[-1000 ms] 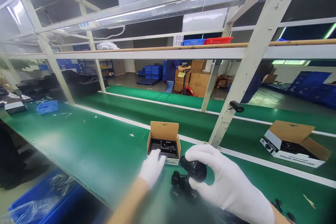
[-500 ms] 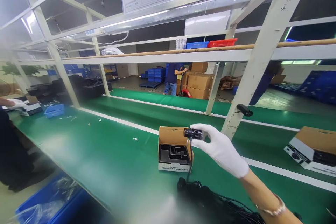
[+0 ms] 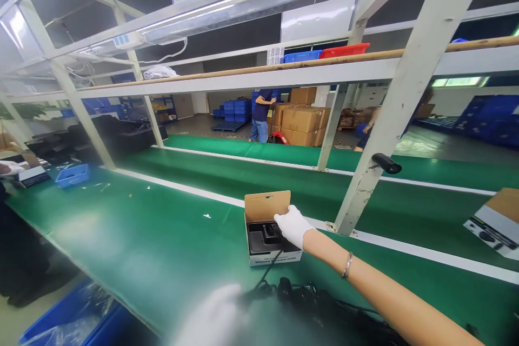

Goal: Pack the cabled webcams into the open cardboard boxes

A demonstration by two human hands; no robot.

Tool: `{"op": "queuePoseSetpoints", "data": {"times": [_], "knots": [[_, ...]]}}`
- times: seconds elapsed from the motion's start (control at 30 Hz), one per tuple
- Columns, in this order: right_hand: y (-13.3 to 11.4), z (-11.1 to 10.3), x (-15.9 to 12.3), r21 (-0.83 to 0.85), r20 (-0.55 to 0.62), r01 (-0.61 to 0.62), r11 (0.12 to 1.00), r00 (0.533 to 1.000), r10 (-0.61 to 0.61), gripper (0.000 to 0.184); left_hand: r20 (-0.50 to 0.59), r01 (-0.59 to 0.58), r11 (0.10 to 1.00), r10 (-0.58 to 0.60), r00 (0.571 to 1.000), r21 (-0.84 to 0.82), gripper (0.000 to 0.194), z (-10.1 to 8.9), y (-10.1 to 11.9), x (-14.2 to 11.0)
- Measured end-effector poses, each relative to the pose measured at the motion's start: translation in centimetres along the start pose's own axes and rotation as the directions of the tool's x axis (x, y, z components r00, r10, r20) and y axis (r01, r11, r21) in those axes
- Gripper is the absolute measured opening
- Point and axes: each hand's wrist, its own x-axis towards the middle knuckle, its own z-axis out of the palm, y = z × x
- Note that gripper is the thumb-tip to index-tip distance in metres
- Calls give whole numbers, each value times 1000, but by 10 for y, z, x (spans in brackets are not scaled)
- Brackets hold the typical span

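In the head view, my right hand [image 3: 294, 227] wears a white glove and reaches into the right side of an open carton [image 3: 275, 260] printed "Minute Stream 1000". Its fingers close round a black cylindrical device, now mostly covered by the hand. A black cord [image 3: 271, 267] runs from under the hand over the carton's front wall. Inside sits a black moulded insert [image 3: 256, 240] with a recess and a small black part. My left hand [image 3: 213, 316], also white-gloved, is a blur low in the picture beside the cord; its fingers are smeared by motion.
A heap of black corded parts [image 3: 320, 303] lies at the front right. Another carton [image 3: 497, 224] stands far right. A slanting white post [image 3: 377, 135] carries a black knob [image 3: 386, 163]. Left are a small blue tray [image 3: 73, 175] and a co-worker's gloved hand [image 3: 10, 167].
My right hand has lowered the black device from above the carton into its right side, and the cord now crosses the front wall. My left hand has come into view at the bottom.
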Motion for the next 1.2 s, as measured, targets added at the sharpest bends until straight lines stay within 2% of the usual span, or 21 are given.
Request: {"op": "queuePoseSetpoints", "data": {"times": [0.1,0.23,0.4,0.57,0.7,0.9,1.03,1.2], "knots": [[0,1,4,-10,19,20,1000,1000,-20,20,-105,8,979,14,994,204,44,-3,20,4],[7,-2,2,3,32,47,999,998,-47,14,-98,17,949,15,995,314,41,1,44,3],[7,-4,-2,-44,17,14,999,1000,-13,19,-75,-45,967,66,995,250,40,7,49,1],[12,-14,-12,-49,21,11,999,1000,-10,30,-111,-39,973,66,992,228,43,4,48,-1],[12,-16,-18,-60,3,-49,997,999,49,29,-143,-70,967,107,984,243,44,1,52,-1],[10,-8,-14,-74,-36,-61,995,998,58,25,-11,-125,973,129,992,193,45,5,54,1],[15,2,-10,-77,-22,-38,996,999,36,25,-42,-115,978,124,991,173,41,8,57,0],[18,9,-8,-56,15,-44,997,999,44,33,-3,-108,981,110,994,164,37,13,56,5]]}}
